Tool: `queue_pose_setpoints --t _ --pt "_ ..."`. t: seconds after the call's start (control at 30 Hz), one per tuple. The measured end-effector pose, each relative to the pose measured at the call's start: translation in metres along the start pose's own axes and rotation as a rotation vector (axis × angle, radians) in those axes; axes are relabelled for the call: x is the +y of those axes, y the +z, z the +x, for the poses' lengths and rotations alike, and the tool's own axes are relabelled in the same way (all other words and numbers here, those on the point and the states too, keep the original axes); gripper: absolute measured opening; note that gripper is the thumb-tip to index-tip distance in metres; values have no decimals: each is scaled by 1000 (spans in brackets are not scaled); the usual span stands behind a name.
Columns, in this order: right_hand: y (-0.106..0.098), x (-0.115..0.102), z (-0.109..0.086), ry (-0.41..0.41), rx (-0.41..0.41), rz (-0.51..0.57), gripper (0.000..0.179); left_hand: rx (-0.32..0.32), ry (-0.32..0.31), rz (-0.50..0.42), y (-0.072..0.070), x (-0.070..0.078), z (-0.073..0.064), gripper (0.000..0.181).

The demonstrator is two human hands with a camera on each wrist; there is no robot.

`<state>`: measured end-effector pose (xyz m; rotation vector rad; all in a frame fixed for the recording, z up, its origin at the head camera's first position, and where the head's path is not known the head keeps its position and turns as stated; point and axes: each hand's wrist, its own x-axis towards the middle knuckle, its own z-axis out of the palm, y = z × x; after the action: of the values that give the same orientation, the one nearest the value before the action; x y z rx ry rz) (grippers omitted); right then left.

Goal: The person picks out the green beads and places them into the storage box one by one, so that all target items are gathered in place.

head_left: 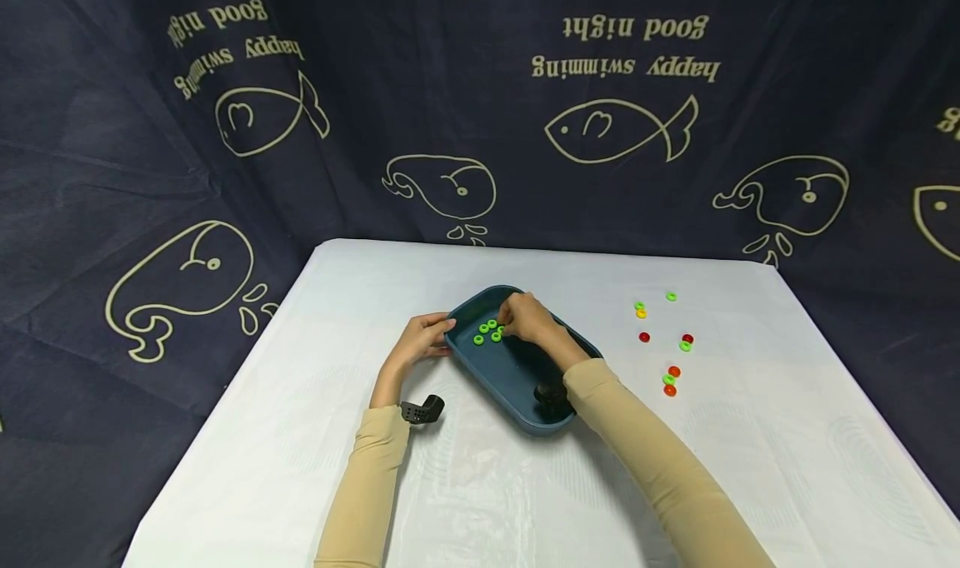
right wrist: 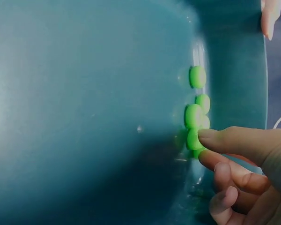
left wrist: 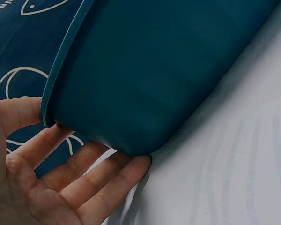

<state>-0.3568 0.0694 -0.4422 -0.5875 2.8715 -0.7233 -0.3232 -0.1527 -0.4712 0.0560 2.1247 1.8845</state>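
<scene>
A dark teal tray (head_left: 510,376) lies slantwise on the white table, with several green rings (head_left: 483,328) gathered at its far left end. My left hand (head_left: 417,341) holds that end: in the left wrist view the thumb is at the rim and the fingers reach beneath the outer wall (left wrist: 145,70). Inside the tray, my right hand (head_left: 527,316) pinches one green ring (right wrist: 194,139) between thumb and forefinger. In the right wrist view the other rings sit in a row along the end wall, partly overlapping.
To the right of the tray, loose rings lie scattered: green (head_left: 671,296), yellow (head_left: 641,313), red (head_left: 644,336) and orange (head_left: 670,391). A dark blue cloth (head_left: 450,77) with fish drawings hangs behind the table (head_left: 315,368).
</scene>
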Motion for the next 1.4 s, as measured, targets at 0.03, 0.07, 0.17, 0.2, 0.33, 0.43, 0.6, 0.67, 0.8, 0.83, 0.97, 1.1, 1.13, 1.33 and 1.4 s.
queue_pose_setpoints --t 0.03,0.07,0.17,0.2,0.33,0.43,0.6,0.67,0.8,0.83,0.97,1.1,1.13,1.33,1.4 --pt "-1 0 0 -5 5 0 20 -1 2 0 0 0 0 48" --pt "-1 0 -1 -10 10 2 20 -1 4 2 0 0 0 48" --pt "-4 -2 -2 -12 23 16 20 0 9 5 0 1 -1 47" --pt "-5 -2 -3 -12 28 22 20 2 10 4 0 1 -1 47" --pt "-10 -2 -6 -26 58 63 19 -1 14 9 0 1 -2 47" --pt "-15 0 -9 -63 95 100 19 4 7 5 0 1 -2 46" --pt "-25 5 -10 -103 149 156 21 1 16 15 1 0 -2 48" --pt "-30 7 -11 -102 167 169 21 -1 14 18 1 0 -3 49" --pt "-41 11 -14 -89 204 170 22 1 5 9 1 0 -2 49" --pt "-43 12 -15 -85 212 169 22 2 4 7 1 0 -2 49" --pt "-51 15 -20 -77 237 171 21 8 0 5 1 1 -1 48" --pt "-56 18 -26 -79 259 178 20 8 -1 5 1 1 -1 48" --pt "-56 18 -28 -74 263 179 20 7 0 7 1 1 -1 48" --pt "-62 26 -34 -44 298 179 19 -4 20 12 1 0 -2 49" --pt "-65 29 -37 -38 309 181 18 -9 32 18 1 0 -2 50"
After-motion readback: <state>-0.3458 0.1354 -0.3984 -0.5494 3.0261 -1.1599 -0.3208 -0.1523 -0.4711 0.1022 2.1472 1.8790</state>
